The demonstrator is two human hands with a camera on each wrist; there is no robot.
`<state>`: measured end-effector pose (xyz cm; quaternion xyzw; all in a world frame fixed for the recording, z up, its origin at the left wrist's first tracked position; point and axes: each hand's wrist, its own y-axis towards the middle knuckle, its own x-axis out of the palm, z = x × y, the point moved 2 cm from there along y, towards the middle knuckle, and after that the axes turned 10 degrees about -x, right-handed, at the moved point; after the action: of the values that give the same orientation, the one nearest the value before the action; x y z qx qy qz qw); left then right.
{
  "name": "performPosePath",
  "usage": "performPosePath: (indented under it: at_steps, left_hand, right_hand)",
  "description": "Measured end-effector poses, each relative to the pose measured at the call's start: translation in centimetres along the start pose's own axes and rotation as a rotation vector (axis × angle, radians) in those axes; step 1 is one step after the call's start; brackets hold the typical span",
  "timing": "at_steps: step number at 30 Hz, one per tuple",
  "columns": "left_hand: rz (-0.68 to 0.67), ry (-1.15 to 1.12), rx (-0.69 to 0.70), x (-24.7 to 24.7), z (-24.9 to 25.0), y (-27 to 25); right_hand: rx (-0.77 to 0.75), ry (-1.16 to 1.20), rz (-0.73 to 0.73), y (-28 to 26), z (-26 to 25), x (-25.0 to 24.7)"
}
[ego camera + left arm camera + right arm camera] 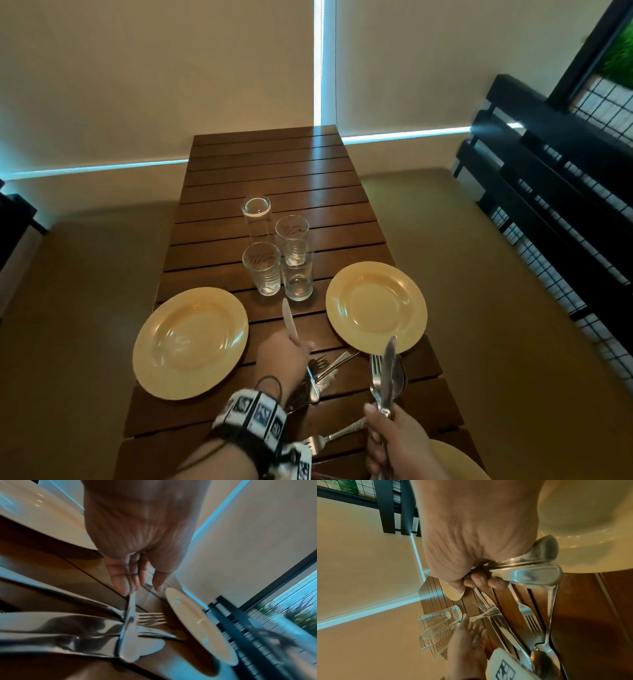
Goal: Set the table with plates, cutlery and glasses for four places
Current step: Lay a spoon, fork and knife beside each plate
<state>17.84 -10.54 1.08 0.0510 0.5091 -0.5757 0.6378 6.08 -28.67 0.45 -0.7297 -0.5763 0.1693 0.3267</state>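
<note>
My left hand (pixel 297 346) pinches a knife (pixel 289 319) by the handle, its blade pointing away between the two yellow plates, left (pixel 190 342) and right (pixel 376 306). In the left wrist view the knife (pixel 129 622) runs from the fingers (pixel 122 578) toward the camera. My right hand (pixel 380 423) grips an upright bundle of fork, knife and spoon (pixel 387 377) near the front right. Its fingers (pixel 476 580) wrap the bundle's handles (pixel 527 573). Several glasses (pixel 274 255) stand clustered mid-table. A third plate (pixel 460 460) lies by my right wrist.
Loose cutlery (pixel 323 373) lies on the wooden slatted table (pixel 274 164) between my hands, with one fork (pixel 330 438) nearer the front edge. A dark bench (pixel 548 178) stands to the right, and beige blinds close off the far end.
</note>
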Motion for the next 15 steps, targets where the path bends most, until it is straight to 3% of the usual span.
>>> performPosePath:
  at_steps: [4, 9, 15]
  left_hand:
    - [-0.027, 0.232, -0.095, 1.5, 0.3, 3.1]
    - [-0.067, 0.224, -0.115, 1.6, -0.1, 3.9]
    - [-0.168, 0.191, -0.122, -1.7, -2.5, 3.0]
  right_hand:
    - [0.017, 0.007, -0.028, -0.4, 0.1, -1.3]
    - [0.027, -0.032, -0.052, -0.3, 0.7, -2.7]
    - [0.023, -0.055, -0.041, -0.5, 1.2, -2.8]
